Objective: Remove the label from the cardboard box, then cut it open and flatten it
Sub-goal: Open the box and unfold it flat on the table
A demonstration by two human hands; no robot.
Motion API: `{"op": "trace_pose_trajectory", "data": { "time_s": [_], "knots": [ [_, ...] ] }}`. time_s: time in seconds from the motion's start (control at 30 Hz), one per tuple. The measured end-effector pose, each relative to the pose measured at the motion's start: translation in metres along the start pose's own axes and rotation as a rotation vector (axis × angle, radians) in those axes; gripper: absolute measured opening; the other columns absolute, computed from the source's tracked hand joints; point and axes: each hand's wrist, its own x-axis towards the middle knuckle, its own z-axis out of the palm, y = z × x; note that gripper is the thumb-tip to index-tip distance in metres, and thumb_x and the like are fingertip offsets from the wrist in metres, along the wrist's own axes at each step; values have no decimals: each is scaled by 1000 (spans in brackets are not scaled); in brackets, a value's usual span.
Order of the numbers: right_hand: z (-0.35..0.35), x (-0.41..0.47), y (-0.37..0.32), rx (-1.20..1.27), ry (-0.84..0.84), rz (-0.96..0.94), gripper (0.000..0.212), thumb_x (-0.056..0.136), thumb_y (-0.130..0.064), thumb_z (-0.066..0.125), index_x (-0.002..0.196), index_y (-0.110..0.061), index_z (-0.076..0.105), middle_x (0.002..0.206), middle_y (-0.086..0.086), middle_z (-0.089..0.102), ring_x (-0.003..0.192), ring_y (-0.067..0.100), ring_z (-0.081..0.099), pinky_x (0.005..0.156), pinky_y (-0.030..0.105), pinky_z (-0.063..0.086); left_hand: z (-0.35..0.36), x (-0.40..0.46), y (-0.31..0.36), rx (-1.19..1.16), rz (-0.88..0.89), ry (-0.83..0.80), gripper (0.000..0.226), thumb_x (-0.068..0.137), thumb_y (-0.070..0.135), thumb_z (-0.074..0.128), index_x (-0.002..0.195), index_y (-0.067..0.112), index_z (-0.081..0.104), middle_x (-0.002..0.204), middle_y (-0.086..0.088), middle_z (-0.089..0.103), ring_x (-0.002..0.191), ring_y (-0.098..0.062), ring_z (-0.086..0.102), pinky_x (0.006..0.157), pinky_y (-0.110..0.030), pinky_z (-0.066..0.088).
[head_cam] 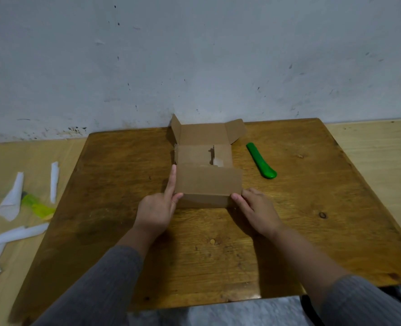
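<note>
Both hands (156, 211) (257, 209) at the cardboard box (207, 184) near corners, fingers pinching.

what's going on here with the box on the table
A person is working on a small cardboard box on a wooden table. The box is open, its flaps spread, and not yet flattened. The left hand holds its near left corner, index finger straight along the side; the right hand touches the near right corner. A green utility knife lies untouched to the right. White paper strips lie on the floor at left.
</note>
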Motion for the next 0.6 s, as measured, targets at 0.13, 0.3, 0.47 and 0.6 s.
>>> {"op": "trace_pose_trajectory", "data": {
  "time_s": [0.13, 0.3, 0.47, 0.6],
  "knots": [
    [8, 1, -8, 15, 83, -24, 53, 96, -43, 38, 146, -32, 25, 128, 6, 58, 128, 28, 44, 105, 44, 39, 9, -4, -4, -58, 63, 109, 67, 96, 59, 10, 136, 40, -40, 54, 7, 53, 40, -10, 50, 38, -31, 48],
    [16, -3, -18, 60, 241, -22, 69, 96, -41, 41, 139, -48, -13, 97, 4, 72, 68, 11, 60, 66, 25, 48, 13, -5, -1, -32, 68, 197, 67, 97, 52, 14, 144, 35, -31, 47, 11, 45, 34, -6, 41, 30, -25, 38],
    [19, 0, -22, -60, 297, -88, 73, 97, -32, 45, 144, -37, -11, 89, -9, 61, 60, 9, 52, 50, 21, 40, 8, -1, 5, 77, -19, 102, 67, 98, 50, 17, 140, 31, -31, 56, 10, 50, 43, -5, 45, 38, -20, 33],
    [15, 5, -17, -188, 261, -207, 56, 98, -24, 44, 145, -43, 21, 118, -1, 61, 79, 22, 64, 58, 36, 52, 6, 6, 9, 125, -50, 69, 66, 102, 46, 24, 140, 36, -28, 75, 3, 61, 57, -8, 55, 49, -24, 48]
  ]
}}
